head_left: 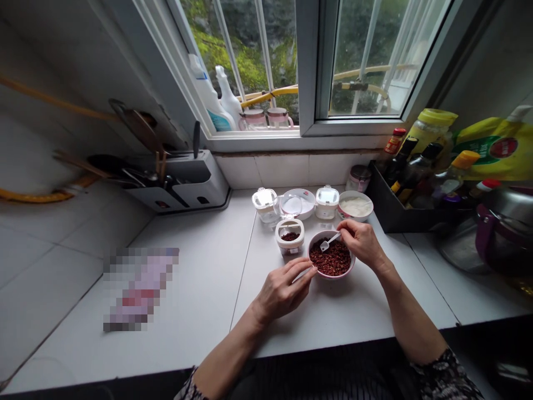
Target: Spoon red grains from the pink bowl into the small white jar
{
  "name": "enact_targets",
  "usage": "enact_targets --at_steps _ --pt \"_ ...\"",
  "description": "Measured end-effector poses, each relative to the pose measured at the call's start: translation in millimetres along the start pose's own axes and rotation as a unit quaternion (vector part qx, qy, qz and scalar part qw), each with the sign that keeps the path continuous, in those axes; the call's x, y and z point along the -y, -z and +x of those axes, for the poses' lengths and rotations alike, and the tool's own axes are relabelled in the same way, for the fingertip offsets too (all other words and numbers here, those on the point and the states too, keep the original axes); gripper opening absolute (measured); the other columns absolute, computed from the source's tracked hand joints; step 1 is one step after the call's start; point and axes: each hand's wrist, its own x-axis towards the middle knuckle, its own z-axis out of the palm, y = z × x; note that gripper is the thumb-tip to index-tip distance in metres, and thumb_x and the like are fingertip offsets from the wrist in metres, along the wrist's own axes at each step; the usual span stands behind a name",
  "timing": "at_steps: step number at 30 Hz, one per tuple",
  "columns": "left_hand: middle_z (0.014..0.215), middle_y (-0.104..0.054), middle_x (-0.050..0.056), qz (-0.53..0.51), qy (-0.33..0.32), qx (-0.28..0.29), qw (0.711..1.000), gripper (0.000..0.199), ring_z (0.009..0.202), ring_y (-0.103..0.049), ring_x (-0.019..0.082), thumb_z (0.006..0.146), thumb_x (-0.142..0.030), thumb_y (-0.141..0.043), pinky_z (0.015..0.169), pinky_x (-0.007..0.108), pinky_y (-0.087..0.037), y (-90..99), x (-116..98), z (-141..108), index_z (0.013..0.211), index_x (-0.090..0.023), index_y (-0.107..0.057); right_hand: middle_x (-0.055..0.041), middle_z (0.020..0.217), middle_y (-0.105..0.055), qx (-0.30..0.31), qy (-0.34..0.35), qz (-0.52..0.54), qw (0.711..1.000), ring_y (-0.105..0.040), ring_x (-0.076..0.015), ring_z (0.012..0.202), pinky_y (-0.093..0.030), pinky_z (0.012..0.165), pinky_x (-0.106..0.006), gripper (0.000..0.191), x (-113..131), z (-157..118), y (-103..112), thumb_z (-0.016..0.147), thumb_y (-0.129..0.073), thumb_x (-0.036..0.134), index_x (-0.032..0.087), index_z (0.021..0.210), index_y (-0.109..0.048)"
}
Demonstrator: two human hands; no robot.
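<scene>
A white bowl [338,276] full of dark red dried peppercorns [333,262] stands on the counter. My right hand [361,241] pinches the handle of a small white spoon [331,241], whose scoop rests over the peppercorns near the bowl's far side. At the bowl's left rim, the stretched fingers of my left hand [287,288] touch the edge, the thumb hidden beneath. Just left of the bowl, a small clear seasoning jar [290,248] with a white rim has some peppercorns inside.
Behind stand two lidded jars [265,206] [327,203], a white plate [303,214] and a bowl of white grains [356,207]. A black bottle rack [395,218] and a steel pot [462,244] are right. Left are a utensil holder [197,191] and a blurred packet [144,289].
</scene>
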Motion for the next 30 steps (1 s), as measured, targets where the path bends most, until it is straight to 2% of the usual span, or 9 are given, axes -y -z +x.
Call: enact_targets --at_steps 11,17,23,30 --pt "0.111 -0.068 0.013 -0.003 0.001 0.000 1.000 0.032 0.109 -0.066 0.023 0.092 -0.007 -0.052 0.088 0.037 -0.062 -0.2 0.0 -0.2 0.122 -0.014 -0.060 -0.0001 0.058 -0.067 0.028 -0.074 0.090 0.993 -0.062 -0.0157 0.056 -0.047 0.060 -0.027 0.016 -2.1 2.2 -2.8 0.076 -0.051 0.023 0.019 0.072 -0.066" --pt "0.110 -0.068 0.014 -0.005 -0.001 -0.002 1.000 0.031 0.108 -0.066 0.023 0.092 -0.006 -0.052 0.088 0.037 -0.062 -0.2 0.6 -0.6 0.121 -0.012 -0.061 -0.0001 0.056 -0.067 0.023 -0.086 0.137 0.987 -0.061 -0.0155 0.055 -0.047 0.057 -0.026 0.015 -0.2 3.7 1.4 0.074 -0.053 0.025 0.018 0.073 -0.066" --pt "0.110 -0.069 0.014 -0.003 -0.002 -0.003 1.000 0.031 0.109 -0.066 0.023 0.092 -0.006 -0.052 0.087 0.036 -0.062 -0.2 0.3 -0.1 0.120 -0.012 -0.062 -0.0005 0.056 -0.066 0.015 -0.098 0.114 0.989 -0.061 -0.0162 0.055 -0.047 0.058 -0.027 0.015 0.9 4.2 2.3 0.074 -0.053 0.025 0.019 0.072 -0.066" --pt "0.111 -0.068 0.013 -0.004 0.003 0.001 1.000 0.034 0.109 -0.067 0.023 0.093 -0.007 -0.051 0.088 0.037 -0.063 -0.6 0.0 -0.7 0.124 -0.014 -0.060 -0.0001 0.057 -0.067 0.008 -0.067 0.072 0.995 -0.063 -0.0164 0.056 -0.047 0.061 -0.027 0.016 -0.9 2.6 0.6 0.074 -0.050 0.021 0.020 0.071 -0.066"
